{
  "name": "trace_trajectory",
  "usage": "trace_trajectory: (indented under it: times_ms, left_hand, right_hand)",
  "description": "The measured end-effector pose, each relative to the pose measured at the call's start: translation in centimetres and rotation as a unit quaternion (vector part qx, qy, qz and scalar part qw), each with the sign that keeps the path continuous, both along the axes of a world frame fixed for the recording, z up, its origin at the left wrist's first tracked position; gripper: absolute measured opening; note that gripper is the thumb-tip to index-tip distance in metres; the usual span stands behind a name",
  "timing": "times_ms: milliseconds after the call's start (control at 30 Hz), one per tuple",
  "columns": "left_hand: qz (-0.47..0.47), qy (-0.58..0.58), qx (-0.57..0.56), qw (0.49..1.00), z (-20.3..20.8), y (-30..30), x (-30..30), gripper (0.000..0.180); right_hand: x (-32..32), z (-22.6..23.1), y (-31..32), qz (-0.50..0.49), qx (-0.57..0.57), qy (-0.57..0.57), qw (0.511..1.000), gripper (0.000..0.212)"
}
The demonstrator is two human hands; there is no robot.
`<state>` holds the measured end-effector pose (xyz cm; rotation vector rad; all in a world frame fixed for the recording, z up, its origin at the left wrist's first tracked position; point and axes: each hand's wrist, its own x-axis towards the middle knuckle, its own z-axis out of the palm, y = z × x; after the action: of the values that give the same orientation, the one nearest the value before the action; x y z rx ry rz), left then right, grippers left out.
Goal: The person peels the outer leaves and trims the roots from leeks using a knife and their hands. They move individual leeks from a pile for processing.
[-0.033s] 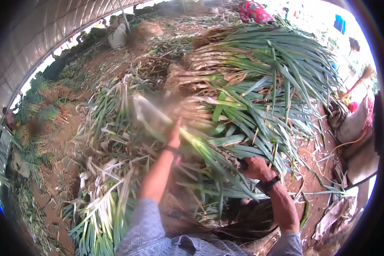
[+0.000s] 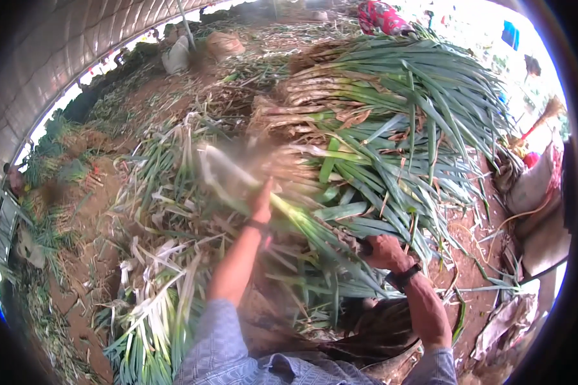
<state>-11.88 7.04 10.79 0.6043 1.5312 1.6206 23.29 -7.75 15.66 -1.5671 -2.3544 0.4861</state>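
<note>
My left hand is closed around a green onion near the middle of the view. Its pale root end, blurred, points up and left; the green leaves run down toward my right hand. That hand is closed beside the leaf ends, and a small dark thing shows at its fingers, too unclear to name. Just beyond my hands lies a big heap of green onions, roots to the left and leaves to the right. Paler, stripped-looking onions lie in a pile left of my left forearm.
Loose leaves and peelings cover the soil on the left. White sacks stand at the right edge. A pale bag and a tan sack sit at the back. Red patterned cloth shows behind the heap.
</note>
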Motion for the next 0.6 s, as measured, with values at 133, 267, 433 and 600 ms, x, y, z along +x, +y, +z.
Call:
trace_trajectory:
  times_ms: [133,267,433,600]
  left_hand:
    - [-0.023,0.024,-0.09,0.995,0.5,-1.3,1.2,0.037]
    - [-0.066,0.092,-0.124,0.986,-0.5,-0.5,1.0,0.045]
    - [-0.119,0.029,-0.066,0.99,-2.7,0.4,0.0,0.051]
    - [-0.24,-0.126,-0.056,0.961,-3.1,-1.0,1.8,0.081]
  right_hand:
    - [-1.0,-0.1,-0.1,0.008,0.009,0.004,1.0,0.031]
    - [-1.3,-0.9,0.2,0.025,0.017,-0.022,0.999,0.03]
    - [-1.4,-1.5,0.7,-0.032,0.009,-0.004,0.999,0.026]
    - [-2.2,-0.4,0.9,-0.017,-0.053,-0.027,0.998,0.027]
